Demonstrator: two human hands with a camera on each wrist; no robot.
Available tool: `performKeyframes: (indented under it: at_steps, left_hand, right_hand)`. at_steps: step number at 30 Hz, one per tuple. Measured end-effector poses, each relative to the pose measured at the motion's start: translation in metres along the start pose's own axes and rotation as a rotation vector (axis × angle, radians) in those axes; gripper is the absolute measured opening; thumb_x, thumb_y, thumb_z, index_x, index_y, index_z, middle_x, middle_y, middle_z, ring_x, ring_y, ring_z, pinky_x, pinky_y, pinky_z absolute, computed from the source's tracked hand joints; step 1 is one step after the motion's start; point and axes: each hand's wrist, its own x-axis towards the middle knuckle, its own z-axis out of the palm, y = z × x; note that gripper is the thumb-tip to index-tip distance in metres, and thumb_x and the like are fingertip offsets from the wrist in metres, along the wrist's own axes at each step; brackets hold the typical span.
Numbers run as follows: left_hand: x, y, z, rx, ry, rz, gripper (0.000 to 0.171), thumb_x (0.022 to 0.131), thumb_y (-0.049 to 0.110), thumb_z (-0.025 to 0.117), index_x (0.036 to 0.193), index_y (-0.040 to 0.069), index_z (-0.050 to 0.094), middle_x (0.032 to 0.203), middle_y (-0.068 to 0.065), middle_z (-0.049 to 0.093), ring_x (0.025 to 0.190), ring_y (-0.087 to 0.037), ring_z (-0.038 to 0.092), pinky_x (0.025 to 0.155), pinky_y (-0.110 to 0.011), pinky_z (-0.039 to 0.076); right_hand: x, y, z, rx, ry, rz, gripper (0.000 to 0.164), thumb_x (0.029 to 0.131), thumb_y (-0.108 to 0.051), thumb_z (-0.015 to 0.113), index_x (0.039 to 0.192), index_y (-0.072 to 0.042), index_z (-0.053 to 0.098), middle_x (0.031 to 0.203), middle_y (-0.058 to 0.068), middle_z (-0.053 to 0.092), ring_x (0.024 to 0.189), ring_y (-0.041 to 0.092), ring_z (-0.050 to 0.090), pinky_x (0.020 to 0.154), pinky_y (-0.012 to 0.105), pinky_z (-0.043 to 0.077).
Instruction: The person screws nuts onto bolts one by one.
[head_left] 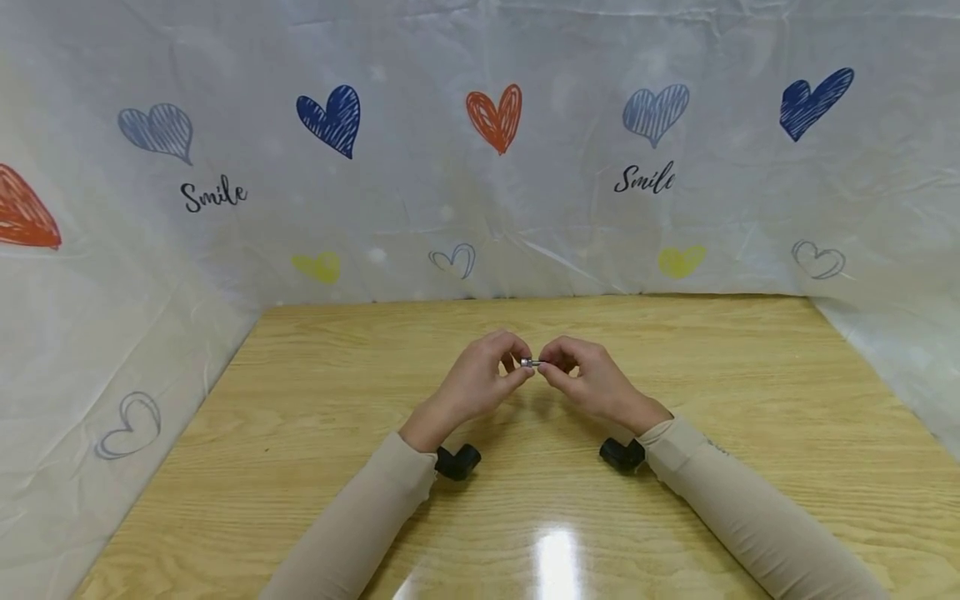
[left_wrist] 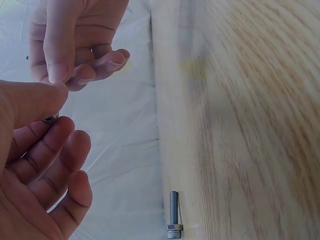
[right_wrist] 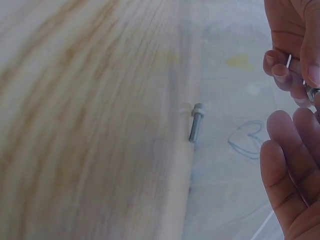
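Both hands meet over the table, pinching a small metal bolt between them. My left hand grips its wider end between thumb and fingers. Its shank end is pinched by my right hand. In the left wrist view, only a bit of metal shows beneath the left thumb. A shiny end peeks out by the left fingers in the right wrist view. Beyond the hands, a bolt with a nut near its head lies on the table; the right wrist view also shows a lying bolt.
The wood-grain table runs back to a white sheet printed with hearts and "Smile". Sheets also flank both sides. Black wrist devices sit at the sleeve cuffs, above the tabletop.
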Motion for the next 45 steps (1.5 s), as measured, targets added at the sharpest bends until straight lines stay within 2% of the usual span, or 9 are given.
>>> performKeyframes:
  at_steps: [6, 12, 17, 24, 29, 35, 45]
  left_hand:
    - [0.000, 0.001, -0.001, 0.007, 0.004, 0.015, 0.007, 0.089, 0.014, 0.069, 0.092, 0.013, 0.062, 0.090, 0.004, 0.058, 0.074, -0.011, 0.054, 0.067, -0.026, 0.047]
    - [0.000, 0.001, -0.002, 0.016, 0.001, 0.025, 0.007, 0.090, 0.017, 0.069, 0.093, 0.014, 0.063, 0.090, 0.005, 0.058, 0.074, -0.008, 0.053, 0.067, -0.025, 0.047]
    - [0.000, 0.001, -0.004, 0.030, -0.007, 0.030, 0.007, 0.089, 0.015, 0.070, 0.093, 0.014, 0.064, 0.090, 0.005, 0.059, 0.075, -0.010, 0.055, 0.067, -0.025, 0.047]
    - [0.001, 0.003, -0.007, 0.041, -0.027, 0.023, 0.007, 0.089, 0.016, 0.069, 0.094, 0.013, 0.065, 0.091, 0.004, 0.060, 0.076, -0.012, 0.056, 0.068, -0.026, 0.047]
    - [0.002, 0.002, -0.010, 0.033, -0.027, 0.017, 0.008, 0.089, 0.015, 0.070, 0.094, 0.013, 0.065, 0.093, 0.003, 0.060, 0.078, -0.016, 0.058, 0.069, -0.027, 0.047]
    - [0.002, -0.002, -0.015, 0.051, -0.023, -0.002, 0.009, 0.088, 0.014, 0.071, 0.094, 0.013, 0.065, 0.093, 0.003, 0.061, 0.077, -0.012, 0.056, 0.069, -0.027, 0.047]
    - [0.003, -0.009, -0.020, 0.065, -0.074, -0.065, 0.007, 0.090, 0.017, 0.068, 0.095, 0.014, 0.064, 0.093, 0.003, 0.059, 0.078, -0.013, 0.056, 0.068, -0.028, 0.047]
  right_hand:
    - [0.001, 0.006, 0.000, 0.010, -0.031, 0.011, 0.006, 0.093, -0.001, 0.060, 0.098, 0.002, 0.063, 0.084, 0.014, 0.065, 0.072, 0.020, 0.060, 0.066, 0.034, 0.049]
    - [0.002, 0.031, 0.005, 0.010, -0.029, 0.025, 0.007, 0.093, -0.004, 0.061, 0.099, -0.002, 0.064, 0.084, 0.011, 0.066, 0.072, 0.020, 0.060, 0.066, 0.035, 0.049]
    - [0.001, 0.037, 0.007, 0.028, -0.027, 0.002, 0.006, 0.093, -0.012, 0.063, 0.098, -0.008, 0.065, 0.084, 0.004, 0.066, 0.072, 0.015, 0.059, 0.066, 0.032, 0.049]
    - [0.001, 0.038, 0.006, 0.016, -0.016, -0.041, 0.004, 0.095, -0.016, 0.061, 0.096, -0.013, 0.064, 0.082, -0.004, 0.063, 0.071, 0.009, 0.058, 0.064, 0.028, 0.049]
    - [0.004, 0.037, 0.005, 0.006, -0.035, -0.050, 0.005, 0.095, -0.015, 0.061, 0.098, -0.013, 0.064, 0.083, 0.000, 0.064, 0.071, 0.009, 0.058, 0.064, 0.028, 0.049]
    - [0.012, 0.035, 0.007, 0.010, -0.058, -0.068, 0.006, 0.095, -0.016, 0.060, 0.097, -0.011, 0.064, 0.083, 0.002, 0.065, 0.071, 0.010, 0.058, 0.065, 0.030, 0.049]
    - [0.024, 0.038, 0.010, -0.013, -0.111, -0.040, 0.004, 0.095, -0.016, 0.061, 0.096, -0.013, 0.063, 0.082, -0.006, 0.062, 0.071, 0.009, 0.058, 0.065, 0.029, 0.050]
